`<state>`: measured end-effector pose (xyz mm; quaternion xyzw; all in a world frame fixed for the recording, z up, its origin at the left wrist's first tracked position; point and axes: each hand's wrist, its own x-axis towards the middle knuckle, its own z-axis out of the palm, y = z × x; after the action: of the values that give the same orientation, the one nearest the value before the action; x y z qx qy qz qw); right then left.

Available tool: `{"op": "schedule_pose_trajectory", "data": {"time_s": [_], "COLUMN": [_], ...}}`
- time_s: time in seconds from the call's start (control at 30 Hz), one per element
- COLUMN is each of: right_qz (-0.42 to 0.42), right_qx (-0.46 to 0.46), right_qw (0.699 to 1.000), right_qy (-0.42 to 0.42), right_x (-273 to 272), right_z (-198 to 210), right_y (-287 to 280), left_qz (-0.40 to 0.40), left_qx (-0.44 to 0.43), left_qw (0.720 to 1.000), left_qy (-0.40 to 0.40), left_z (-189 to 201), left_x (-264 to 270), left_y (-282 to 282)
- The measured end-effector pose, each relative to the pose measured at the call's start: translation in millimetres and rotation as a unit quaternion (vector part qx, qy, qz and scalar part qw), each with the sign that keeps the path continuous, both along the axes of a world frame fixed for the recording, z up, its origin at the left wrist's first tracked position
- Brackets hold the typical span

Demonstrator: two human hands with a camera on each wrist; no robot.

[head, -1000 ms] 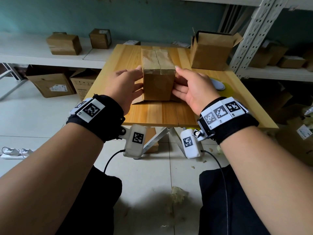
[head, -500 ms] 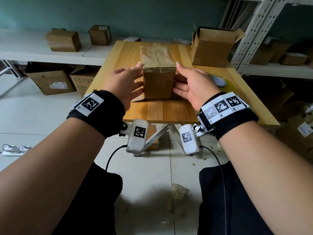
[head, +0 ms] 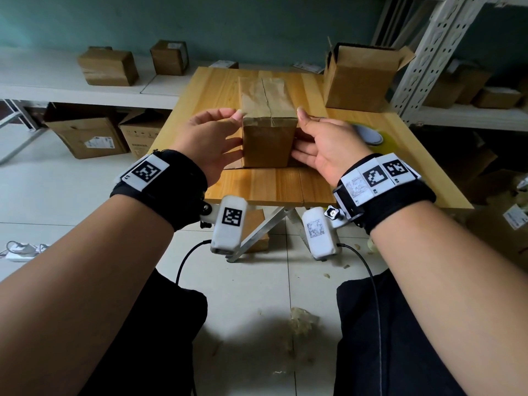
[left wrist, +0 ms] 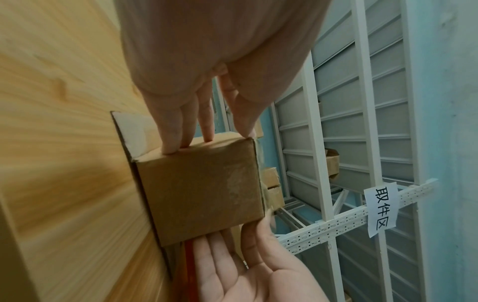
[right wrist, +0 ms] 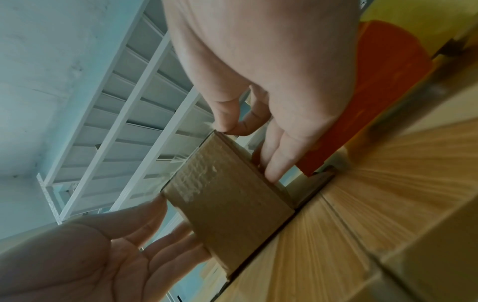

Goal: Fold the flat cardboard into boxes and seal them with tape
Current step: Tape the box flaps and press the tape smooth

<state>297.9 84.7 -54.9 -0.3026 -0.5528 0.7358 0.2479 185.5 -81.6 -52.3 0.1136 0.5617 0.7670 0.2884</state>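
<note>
A small brown cardboard box (head: 268, 144) stands on the wooden table (head: 257, 187). Its top seam is covered with tape, and its bottom flaps lie splayed on the wood. My left hand (head: 211, 138) is at the box's left side, its straight fingers (left wrist: 175, 130) touching that wall. My right hand (head: 323, 141) mirrors it on the right side, with fingers (right wrist: 274, 159) laid along the wall and the thumb at the top edge. Neither hand curls round the box (left wrist: 201, 194).
An open cardboard box (head: 360, 81) stands at the table's back right. A grey and yellow round object (head: 368, 134) lies just right of my right hand. Closed boxes (head: 108, 67) sit on the white shelf behind, and a metal rack (head: 423, 52) rises at right.
Both hands stay against the box's sides and the box has not moved on the table. Only the head view has shifted slightly.
</note>
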Motion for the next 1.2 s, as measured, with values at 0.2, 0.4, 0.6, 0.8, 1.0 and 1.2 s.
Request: {"op": "schedule_pose_trajectory", "data": {"time_s": [0.2, 0.4, 0.6, 0.8, 1.0, 1.2], "right_qz": [0.028, 0.04, 0.033, 0.042, 0.05, 0.04], "right_qx": [0.003, 0.043, 0.103, 0.172, 0.26, 0.306], "right_qw": [1.0, 0.998, 0.994, 0.983, 0.963, 0.95], "right_qy": [0.009, 0.005, -0.016, -0.038, -0.055, -0.052], "right_x": [2.5, 3.8, 4.6, 5.9, 7.6, 7.1], "right_z": [3.2, 6.1, 8.1, 6.6, 5.1, 2.1], "right_y": [2.1, 1.3, -2.8, -4.7, -7.2, -7.4], "left_qz": [-0.016, 0.015, 0.024, 0.048, 0.069, 0.078], "left_qx": [0.011, 0.007, -0.046, -0.133, -0.194, -0.211], "left_qw": [1.0, 1.0, 0.995, 0.972, 0.941, 0.922], "left_qy": [0.019, 0.012, 0.08, 0.187, 0.269, 0.316], "left_z": [3.7, 8.3, 8.2, 4.7, 4.7, 2.1], "left_x": [1.7, 5.9, 7.9, 7.8, 8.4, 7.5], "left_y": [-3.6, -0.4, 2.6, 2.2, 0.7, -0.6]}}
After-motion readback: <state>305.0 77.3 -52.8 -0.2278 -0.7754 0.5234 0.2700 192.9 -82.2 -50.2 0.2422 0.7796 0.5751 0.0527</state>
